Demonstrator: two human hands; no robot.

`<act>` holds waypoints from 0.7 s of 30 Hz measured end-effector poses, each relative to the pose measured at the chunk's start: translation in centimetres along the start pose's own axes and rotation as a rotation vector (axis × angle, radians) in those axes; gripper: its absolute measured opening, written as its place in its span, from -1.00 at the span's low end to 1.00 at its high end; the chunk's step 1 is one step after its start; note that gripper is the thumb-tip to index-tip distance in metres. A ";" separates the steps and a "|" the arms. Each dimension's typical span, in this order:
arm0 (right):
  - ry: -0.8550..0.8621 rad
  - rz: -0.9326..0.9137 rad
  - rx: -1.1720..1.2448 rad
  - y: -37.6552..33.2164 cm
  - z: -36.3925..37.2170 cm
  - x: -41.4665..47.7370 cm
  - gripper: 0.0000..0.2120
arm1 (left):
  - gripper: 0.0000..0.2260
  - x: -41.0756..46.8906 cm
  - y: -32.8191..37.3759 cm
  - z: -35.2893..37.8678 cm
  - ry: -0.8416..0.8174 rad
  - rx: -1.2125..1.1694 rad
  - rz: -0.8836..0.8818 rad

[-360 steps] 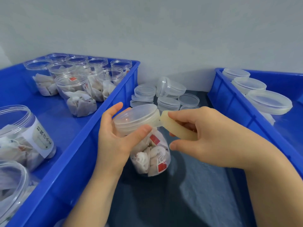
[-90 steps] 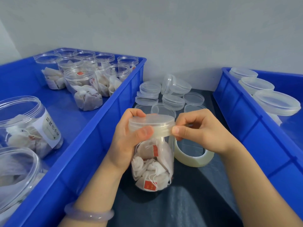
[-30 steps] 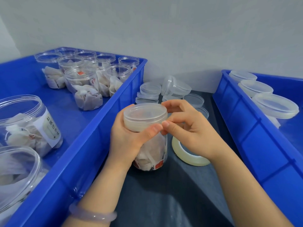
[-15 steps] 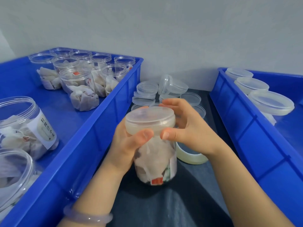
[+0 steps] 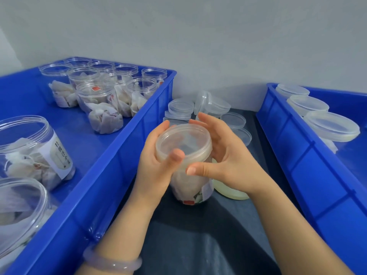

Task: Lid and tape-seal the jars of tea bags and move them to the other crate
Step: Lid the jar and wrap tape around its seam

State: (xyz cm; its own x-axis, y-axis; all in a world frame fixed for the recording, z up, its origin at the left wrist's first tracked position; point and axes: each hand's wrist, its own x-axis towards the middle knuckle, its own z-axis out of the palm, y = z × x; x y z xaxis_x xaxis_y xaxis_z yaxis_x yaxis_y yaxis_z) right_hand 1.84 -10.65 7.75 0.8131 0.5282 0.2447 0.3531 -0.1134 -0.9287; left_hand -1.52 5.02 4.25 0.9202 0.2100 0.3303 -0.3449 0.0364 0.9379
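- The jar [image 5: 190, 187] being worked on stands on the dark surface [image 5: 198, 235] between the two crates, with its lid [image 5: 183, 139] already on.
- The left hand [image 5: 156, 165] grasps it at the lid's 8 o'clock side, thumb over the rim. The right hand [image 5: 228, 155] wraps the 3 o'clock side, thumb pressed just under the rim.
- The tape roll [image 5: 230, 192] lies on the surface at the jar's 4 o'clock, partly under the right wrist. Neither hand holds it, so taping looks finished or nearly so. The tape band itself cannot be made out.
- What seems left for this jar is a last press of the seal, then the move into the right crate [image 5: 297, 155] at 3 o'clock.
- Three lidded jars [image 5: 331, 126] show in the right crate.
- In the left crate [image 5: 111, 175] at 9 o'clock are about nine open jars [image 5: 99, 100] in the far cluster and two close by, so most of the work remains.
- At least five loose lids [image 5: 180, 108] sit at 12 o'clock; others may be hidden behind the hands.
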 end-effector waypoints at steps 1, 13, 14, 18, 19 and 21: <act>-0.026 0.032 -0.019 0.1 0.3 0.0 0.04 | -0.11 0.0 0.1 0.0 0.028 -0.008 0.013; 0.078 0.009 -0.163 1.1 1.9 0.3 0.12 | -0.29 -0.2 0.4 0.5 0.131 -0.002 -0.028; 0.051 0.002 -0.170 1.1 1.7 0.3 0.13 | -0.32 -0.2 0.5 0.6 0.126 -0.025 -0.037; 0.100 -0.002 -0.054 0.5 2.2 0.2 0.02 | -0.32 0.3 0.9 0.1 0.099 -0.145 -0.104; 0.165 -0.008 0.015 0.2 2.8 0.2 -0.05 | -0.32 0.3 1.0 0.1 0.107 -0.135 -0.115; 0.336 -0.027 0.108 0.2 4.2 0.2 -0.14 | -0.34 0.3 1.1 0.6 0.145 -0.090 -0.106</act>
State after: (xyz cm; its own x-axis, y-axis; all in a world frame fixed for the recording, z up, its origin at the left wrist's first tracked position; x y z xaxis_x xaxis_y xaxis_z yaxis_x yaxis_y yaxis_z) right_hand 0.09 -7.00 6.47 0.9172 0.2215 0.3311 0.3405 -0.0044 -0.9402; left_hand -1.54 4.49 5.42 0.9182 0.3384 0.2056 -0.2688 0.1514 0.9512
